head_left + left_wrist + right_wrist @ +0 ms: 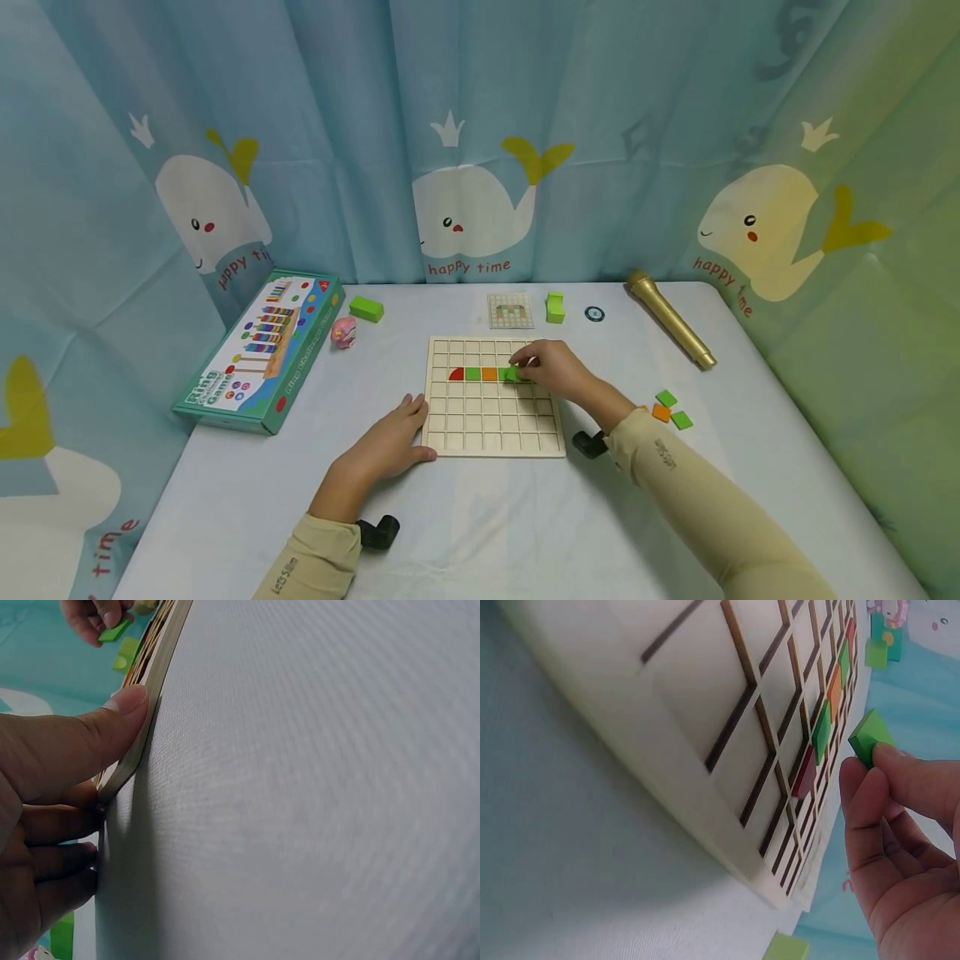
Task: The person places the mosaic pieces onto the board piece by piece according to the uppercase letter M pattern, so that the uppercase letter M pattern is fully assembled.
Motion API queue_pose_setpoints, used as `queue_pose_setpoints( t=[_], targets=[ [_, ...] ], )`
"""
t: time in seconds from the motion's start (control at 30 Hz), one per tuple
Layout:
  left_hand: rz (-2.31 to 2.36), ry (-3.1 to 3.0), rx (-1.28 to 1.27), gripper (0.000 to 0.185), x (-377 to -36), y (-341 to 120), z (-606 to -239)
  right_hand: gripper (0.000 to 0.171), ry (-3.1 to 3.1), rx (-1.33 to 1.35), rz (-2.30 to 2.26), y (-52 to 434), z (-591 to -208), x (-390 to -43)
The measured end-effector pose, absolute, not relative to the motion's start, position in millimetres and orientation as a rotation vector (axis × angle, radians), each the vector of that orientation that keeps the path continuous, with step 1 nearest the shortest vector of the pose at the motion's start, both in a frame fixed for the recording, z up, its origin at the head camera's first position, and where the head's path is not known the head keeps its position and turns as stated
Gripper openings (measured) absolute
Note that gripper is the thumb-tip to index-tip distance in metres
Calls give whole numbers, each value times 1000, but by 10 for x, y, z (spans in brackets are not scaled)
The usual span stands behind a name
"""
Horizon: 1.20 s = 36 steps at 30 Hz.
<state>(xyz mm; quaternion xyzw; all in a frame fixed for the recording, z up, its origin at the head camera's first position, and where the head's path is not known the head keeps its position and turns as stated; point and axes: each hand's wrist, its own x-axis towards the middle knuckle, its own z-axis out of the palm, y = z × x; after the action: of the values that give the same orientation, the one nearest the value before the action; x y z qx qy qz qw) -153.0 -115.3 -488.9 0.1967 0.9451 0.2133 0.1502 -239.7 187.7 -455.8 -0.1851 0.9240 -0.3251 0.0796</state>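
A wooden grid board (495, 433) lies flat at the middle of the table. One row holds a red quarter-circle tile (456, 374), a green tile (472, 374) and an orange tile (489, 374). My right hand (525, 364) is over that row and pinches a green square tile (870, 739) just above the board (705, 712), past the tiles set in it. My left hand (408, 429) rests open against the board's front-left edge, its thumb (124, 709) pressing the rim (154, 667).
A ring-game box (258, 354), a pink toy (343, 331) and a green block (366, 309) lie at the left. Behind the board are a pattern card (511, 310), a green notched block (555, 307) and a gold microphone (670, 319). Loose tiles (666, 408) sit at the right.
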Motion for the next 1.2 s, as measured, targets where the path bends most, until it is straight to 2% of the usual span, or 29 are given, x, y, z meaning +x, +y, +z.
queue_pose_setpoints(
  t=[1.2],
  targets=[
    [614, 2707, 562, 84, -1541, -1159, -4897, 20, 2665, -737, -990, 1322, -4680, -2401]
  ],
)
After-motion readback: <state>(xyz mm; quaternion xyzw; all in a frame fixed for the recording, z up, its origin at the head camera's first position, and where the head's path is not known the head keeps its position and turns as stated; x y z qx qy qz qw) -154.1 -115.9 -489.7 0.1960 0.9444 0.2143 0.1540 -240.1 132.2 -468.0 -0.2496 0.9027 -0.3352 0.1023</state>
